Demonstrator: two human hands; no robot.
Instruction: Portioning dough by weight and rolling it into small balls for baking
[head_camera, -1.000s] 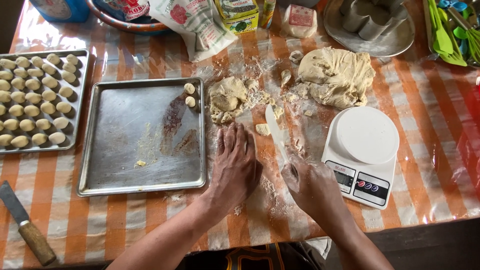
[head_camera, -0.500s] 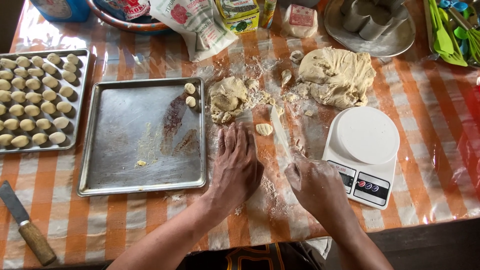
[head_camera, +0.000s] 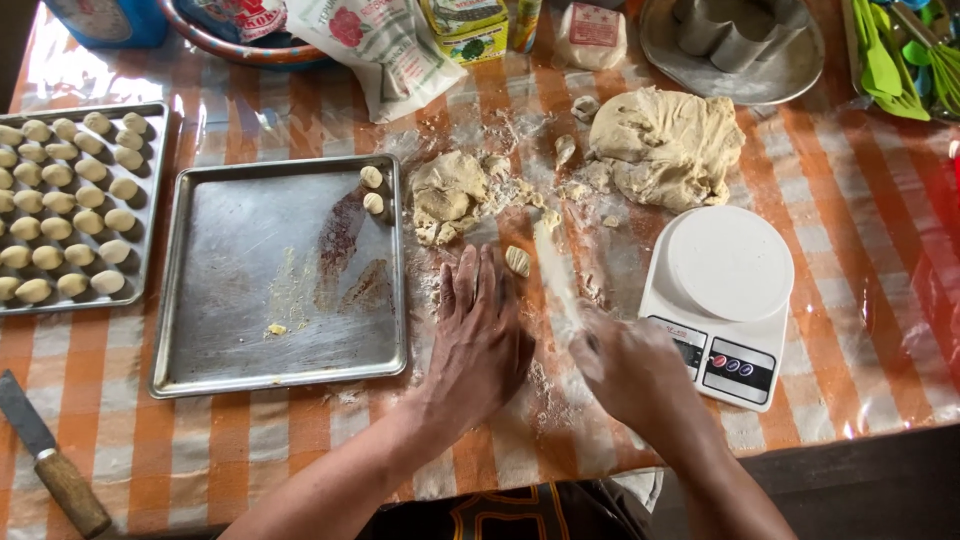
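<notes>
My left hand (head_camera: 482, 335) lies flat, palm down, on the floured tablecloth, fingers together, pressing on dough hidden beneath it. My right hand (head_camera: 630, 365) grips the handle of a flour-coated knife (head_camera: 556, 275) whose blade points away from me. A small cut dough piece (head_camera: 517, 261) lies between the blade and my left fingertips. A medium dough lump (head_camera: 447, 197) sits just beyond, and a large dough mass (head_camera: 668, 148) lies farther right. The near metal tray (head_camera: 280, 275) holds two dough balls (head_camera: 372, 190) at its far right corner.
A second tray (head_camera: 80, 205) at the left is filled with several rows of dough balls. A white kitchen scale (head_camera: 725, 300) stands right of my right hand. A wooden-handled scraper (head_camera: 50, 455) lies at the front left. Bags, packets, a bowl and a metal plate line the far edge.
My right hand has swung the knife slightly, its blade now blurred with motion. The small cut piece sits a little nearer my left fingertips. My left hand has stayed flat in place.
</notes>
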